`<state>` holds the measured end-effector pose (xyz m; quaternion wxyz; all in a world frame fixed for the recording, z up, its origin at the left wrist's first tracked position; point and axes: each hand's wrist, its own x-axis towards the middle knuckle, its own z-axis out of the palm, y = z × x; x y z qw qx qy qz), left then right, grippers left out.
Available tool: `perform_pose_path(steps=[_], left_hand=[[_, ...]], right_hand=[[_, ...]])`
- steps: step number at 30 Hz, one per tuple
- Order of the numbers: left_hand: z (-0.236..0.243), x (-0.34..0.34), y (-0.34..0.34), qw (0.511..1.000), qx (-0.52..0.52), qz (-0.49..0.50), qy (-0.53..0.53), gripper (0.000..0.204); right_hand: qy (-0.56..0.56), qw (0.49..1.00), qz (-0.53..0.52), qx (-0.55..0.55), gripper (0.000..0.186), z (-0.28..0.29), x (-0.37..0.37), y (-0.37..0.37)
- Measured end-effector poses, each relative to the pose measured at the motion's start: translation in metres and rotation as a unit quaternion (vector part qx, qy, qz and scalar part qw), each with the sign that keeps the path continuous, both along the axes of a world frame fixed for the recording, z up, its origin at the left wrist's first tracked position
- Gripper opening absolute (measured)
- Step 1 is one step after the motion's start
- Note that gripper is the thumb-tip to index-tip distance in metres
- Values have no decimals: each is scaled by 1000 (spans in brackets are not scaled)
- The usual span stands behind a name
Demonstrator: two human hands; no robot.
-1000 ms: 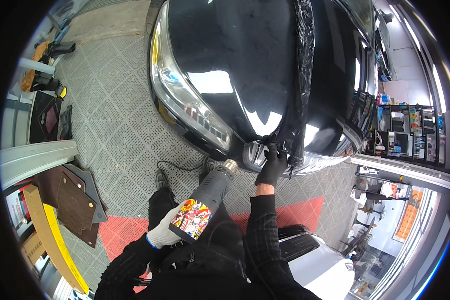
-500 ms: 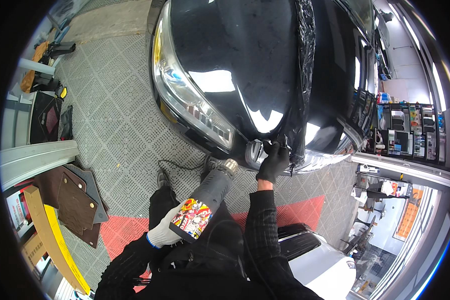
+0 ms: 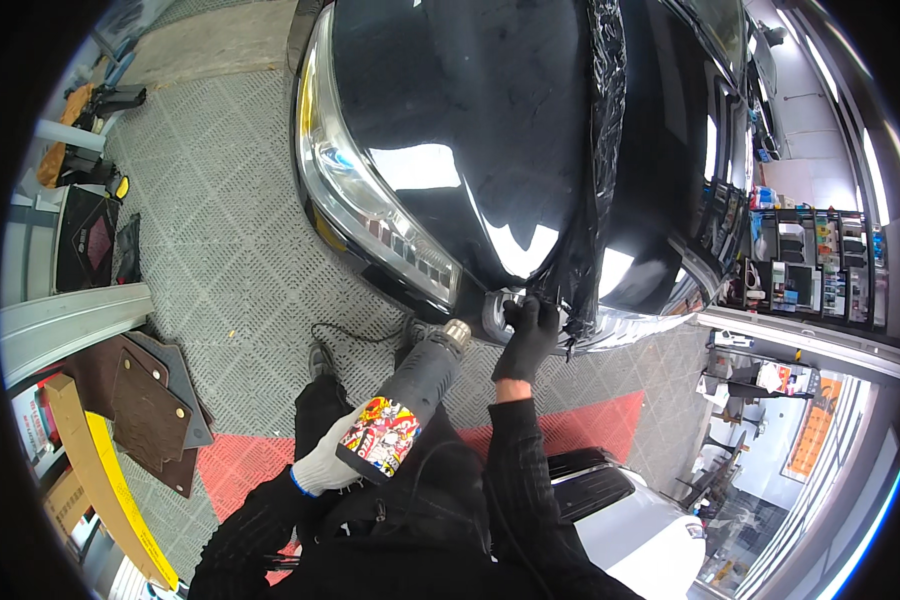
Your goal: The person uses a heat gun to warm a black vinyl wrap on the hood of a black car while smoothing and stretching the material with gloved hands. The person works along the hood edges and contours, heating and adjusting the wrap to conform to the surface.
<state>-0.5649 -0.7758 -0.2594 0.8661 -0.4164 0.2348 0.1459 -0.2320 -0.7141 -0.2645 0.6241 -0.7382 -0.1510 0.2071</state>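
Note:
My left hand (image 3: 325,455), in a white glove, is closed round a heat gun (image 3: 425,375) with a stickered base; its metal nozzle points up toward the car. My right hand (image 3: 525,345), in a black glove, has fingers curled on black film (image 3: 602,140) at the car's front edge, beside a chrome emblem (image 3: 497,312), partly hidden. The film runs in a crumpled strip up the glossy black hood (image 3: 450,90). The headlight (image 3: 380,220) lies left of the emblem. A dark cord curves over the floor behind the nozzle.
Grey and red tiles (image 3: 210,200) form the floor. Brown mats (image 3: 155,410) and yellow-edged cardboard (image 3: 120,500) stand at left beside a metal rail (image 3: 70,320). Shelves of supplies (image 3: 810,260) stand at right. A white car-like body (image 3: 630,530) is at lower right.
My right hand, still at the film, has shifted slightly left and down since half a second ago. The heat gun has barely moved.

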Motion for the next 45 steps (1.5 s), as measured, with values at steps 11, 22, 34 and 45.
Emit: perform_pose_path(steps=[11, 22, 34, 45], left_hand=[[-6, 3, 7, 997, 62, 53, -15, 57], [8, 16, 23, 902, 411, -61, 115, 52], [-5, 38, 16, 987, 143, 71, 23, 58], [36, 40, 31, 804, 569, -80, 154, 83]], right_hand=[[-421, 857, 62, -290, 70, 128, 38, 15], [-75, 929, 197, -305, 40, 65, 156, 94], [-207, 898, 349, -168, 21, 77, 137, 77], [156, 943, 223, -190, 6, 134, 94, 82]])
